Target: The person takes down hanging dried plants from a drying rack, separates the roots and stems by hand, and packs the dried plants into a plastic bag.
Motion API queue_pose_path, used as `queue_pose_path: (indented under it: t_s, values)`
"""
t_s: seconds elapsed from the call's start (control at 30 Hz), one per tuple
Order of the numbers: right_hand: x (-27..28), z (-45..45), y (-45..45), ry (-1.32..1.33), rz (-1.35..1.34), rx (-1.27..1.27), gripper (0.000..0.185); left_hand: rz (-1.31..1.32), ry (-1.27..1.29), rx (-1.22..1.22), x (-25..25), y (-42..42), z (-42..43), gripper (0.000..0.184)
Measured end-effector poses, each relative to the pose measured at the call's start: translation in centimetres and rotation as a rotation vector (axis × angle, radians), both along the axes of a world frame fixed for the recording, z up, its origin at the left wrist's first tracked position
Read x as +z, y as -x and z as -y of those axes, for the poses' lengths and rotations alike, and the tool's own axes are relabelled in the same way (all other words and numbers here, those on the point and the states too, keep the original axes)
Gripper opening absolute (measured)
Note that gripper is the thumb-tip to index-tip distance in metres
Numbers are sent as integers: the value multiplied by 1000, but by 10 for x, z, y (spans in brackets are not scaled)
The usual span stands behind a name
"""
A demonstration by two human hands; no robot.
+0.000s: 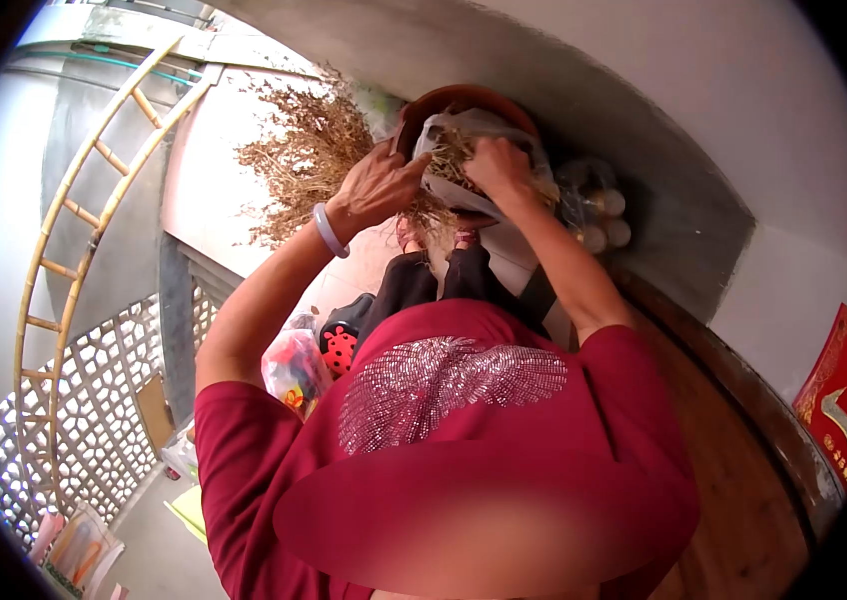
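A clear plastic bag (521,125) sits inside a round brown pot (452,95), its mouth open upward. Dried straw-coloured plant stalks (451,155) lie in the bag. My left hand (380,186), a pale bangle on its wrist, is closed at the bag's left edge, with the thumb or a finger pointing toward the stalks. My right hand (500,168) reaches into the bag from the right, fingers curled on the stalks; its fingertips are partly hidden. A large bunch of dry brown branches (309,150) spreads on the floor left of the pot.
My feet (467,238) are just below the pot. Clear-wrapped round containers (606,205) stand to its right by the wall. A ladybird-patterned black item (340,345) and a filled plastic bag (294,365) are by my left leg. A bamboo ladder (79,260) leans at the left.
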State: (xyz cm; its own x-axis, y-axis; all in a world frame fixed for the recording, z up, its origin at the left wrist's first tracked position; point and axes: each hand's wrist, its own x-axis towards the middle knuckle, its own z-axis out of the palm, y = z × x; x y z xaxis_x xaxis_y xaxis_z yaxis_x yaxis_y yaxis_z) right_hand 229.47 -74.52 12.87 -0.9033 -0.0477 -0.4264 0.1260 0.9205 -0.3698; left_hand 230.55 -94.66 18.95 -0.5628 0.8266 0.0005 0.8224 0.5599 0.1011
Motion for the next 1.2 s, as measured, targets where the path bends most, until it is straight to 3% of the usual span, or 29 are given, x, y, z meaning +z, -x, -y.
queue_pose_path:
  t_s: [0.17, 0.23, 0.33, 0.47, 0.57, 0.7, 0.8, 0.87, 0.93, 0.97, 1.03, 1.07, 1.13, 1.2]
  values:
    - [16, -69, -14, 406, -139, -38, 32, -3, 24, -4, 0, -6, 8, 35]
    - [55, -87, -21, 622, -137, -75, 30, -21, 28, -58, -2, -7, 11, 41]
    - [62, -108, -26, 728, 12, -201, 29, -8, 28, -36, -6, -9, 11, 43]
    - [114, -112, -25, 899, 40, -236, 21, 28, 14, -33, 3, -11, 10, 39]
    - [128, -126, -18, 885, -9, -213, 22, 30, -71, -41, 22, -15, 15, 31]
    - [148, -134, -13, 1014, -65, -367, 25, 47, 17, 90, 46, -25, 34, 21]
    - [147, -143, -4, 1084, -107, -443, 29, -14, -67, 232, 63, -33, 56, 27]
    - [148, -144, 4, 1126, -106, -466, 32, 102, -54, 392, 76, -38, 73, 31]
    - [150, -142, 9, 1180, -109, -474, 34, 100, -235, 501, 84, -44, 89, 26]
    - [150, -141, 13, 1182, -91, -452, 35, 199, -403, 552, 86, -47, 100, 24]
    - [156, -139, 20, 1185, -65, -412, 38, 630, -988, 747, 87, -53, 117, 21]
    - [161, -134, 22, 1181, -102, -377, 37, 652, -1105, 853, 88, -55, 122, 26]
    - [183, -115, 23, 1173, -188, -304, 35, 277, -689, 654, 87, -49, 150, 26]
    - [203, -102, 27, 1101, -189, -238, 29, -424, -225, 443, 94, -39, 172, 23]
